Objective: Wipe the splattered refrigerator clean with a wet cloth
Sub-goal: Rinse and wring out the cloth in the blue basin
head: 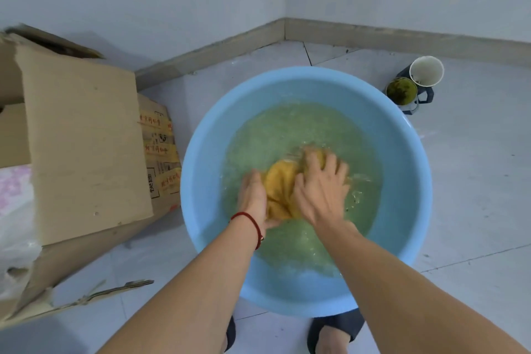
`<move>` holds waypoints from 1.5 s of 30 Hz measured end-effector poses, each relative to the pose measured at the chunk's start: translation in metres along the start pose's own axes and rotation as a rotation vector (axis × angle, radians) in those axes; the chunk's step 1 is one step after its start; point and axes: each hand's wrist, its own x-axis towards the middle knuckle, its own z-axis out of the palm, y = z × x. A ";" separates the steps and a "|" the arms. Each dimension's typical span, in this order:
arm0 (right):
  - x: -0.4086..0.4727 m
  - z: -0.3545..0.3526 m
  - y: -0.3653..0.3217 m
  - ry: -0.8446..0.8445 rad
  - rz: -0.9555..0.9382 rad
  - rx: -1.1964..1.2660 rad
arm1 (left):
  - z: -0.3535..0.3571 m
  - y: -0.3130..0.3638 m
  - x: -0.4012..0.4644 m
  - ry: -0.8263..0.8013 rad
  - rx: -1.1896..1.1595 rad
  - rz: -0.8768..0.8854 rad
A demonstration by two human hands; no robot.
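Note:
A yellow cloth (280, 187) is bunched up in the greenish, rippling water of a round light-blue basin (207, 152) on the floor. My left hand (253, 195), with a red string at the wrist, grips the cloth's left side. My right hand (321, 187) presses and clutches the cloth from the right and top, fingers spread over it. Part of the cloth is hidden under both hands. No refrigerator is in view.
An open cardboard box (83, 135) stands left of the basin, almost touching it. Behind the basin on the right are a white cup (426, 70) and a dark mug with green residue (401, 92). Walls meet in a corner beyond. My feet in slippers (333, 330) are below the basin.

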 end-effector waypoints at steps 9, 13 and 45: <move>-0.013 0.002 -0.050 0.060 0.099 0.528 | 0.019 0.006 -0.008 -0.216 -0.189 -0.063; 0.008 0.000 -0.027 -0.030 -0.123 -0.095 | 0.004 -0.012 -0.008 -0.072 0.092 0.159; -0.020 -0.003 -0.025 0.036 0.229 0.761 | 0.021 -0.017 0.011 0.146 0.011 0.110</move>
